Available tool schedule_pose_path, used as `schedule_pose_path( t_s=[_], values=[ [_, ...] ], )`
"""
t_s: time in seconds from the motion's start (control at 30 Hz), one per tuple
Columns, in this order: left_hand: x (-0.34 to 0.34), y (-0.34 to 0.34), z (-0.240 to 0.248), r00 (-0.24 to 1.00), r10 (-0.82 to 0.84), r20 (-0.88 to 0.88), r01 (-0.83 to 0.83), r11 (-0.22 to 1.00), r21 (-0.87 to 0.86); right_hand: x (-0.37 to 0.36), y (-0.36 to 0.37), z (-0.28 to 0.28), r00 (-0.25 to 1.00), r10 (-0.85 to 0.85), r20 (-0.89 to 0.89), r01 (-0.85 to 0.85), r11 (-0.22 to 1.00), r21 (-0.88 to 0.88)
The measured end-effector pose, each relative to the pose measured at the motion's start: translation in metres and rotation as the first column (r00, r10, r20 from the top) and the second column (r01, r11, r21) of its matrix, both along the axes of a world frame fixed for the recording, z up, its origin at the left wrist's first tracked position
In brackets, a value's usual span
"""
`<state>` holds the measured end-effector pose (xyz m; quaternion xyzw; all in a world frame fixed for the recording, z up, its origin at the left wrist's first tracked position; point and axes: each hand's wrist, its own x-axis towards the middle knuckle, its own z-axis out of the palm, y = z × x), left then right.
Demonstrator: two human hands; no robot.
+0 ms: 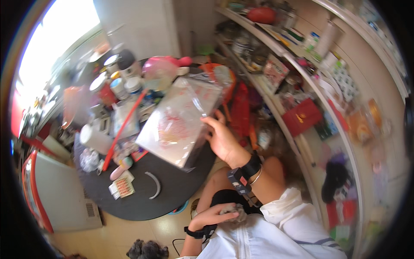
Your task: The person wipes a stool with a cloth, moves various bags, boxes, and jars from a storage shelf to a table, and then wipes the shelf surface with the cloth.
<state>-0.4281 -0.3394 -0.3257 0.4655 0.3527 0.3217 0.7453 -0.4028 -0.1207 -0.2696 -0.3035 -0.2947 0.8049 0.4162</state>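
Observation:
My right hand (223,140) reaches over the round dark table and pinches the right edge of a flat white box in clear plastic wrap (172,123). Reddish markings show on the box, and light glints off the wrap. It is tilted above the table's right side. Down at my lap, my left hand (209,217) is closed around a crumpled grey cloth (237,212). Jars crowd the table left of the box, and a long red stick (123,131) lies among them.
The round table (142,205) also carries a curved white band (154,185) and a small card (123,187). Cluttered shelves (276,45) line the right. A white cabinet with red trim (69,190) stands at left. A dark fluffy thing (147,250) is on the floor.

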Motion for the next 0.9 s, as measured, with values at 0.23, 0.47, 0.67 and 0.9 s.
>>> schedule_pose_path(
  t_s=[0.23,0.47,0.67,0.9],
  values=[
    [0.004,-0.001,-0.017,0.979,0.195,-0.061,-0.204,0.93,-0.305,0.103,-0.014,-0.003,0.997,-0.008,-0.071,0.013,0.997,0.075],
    [0.01,0.015,-0.027,0.955,0.199,-0.22,-0.274,0.877,-0.394,0.297,0.067,-0.119,0.77,-0.52,0.37,0.571,0.82,-0.034],
    [0.025,0.027,-0.016,0.938,0.263,-0.225,-0.332,0.868,-0.37,0.418,0.133,-0.159,0.6,-0.627,0.496,0.7,0.712,0.054],
    [0.048,0.032,-0.004,0.935,0.222,-0.278,-0.312,0.886,-0.343,0.439,0.179,-0.186,0.642,-0.517,0.567,0.644,0.764,-0.033]
  ],
)
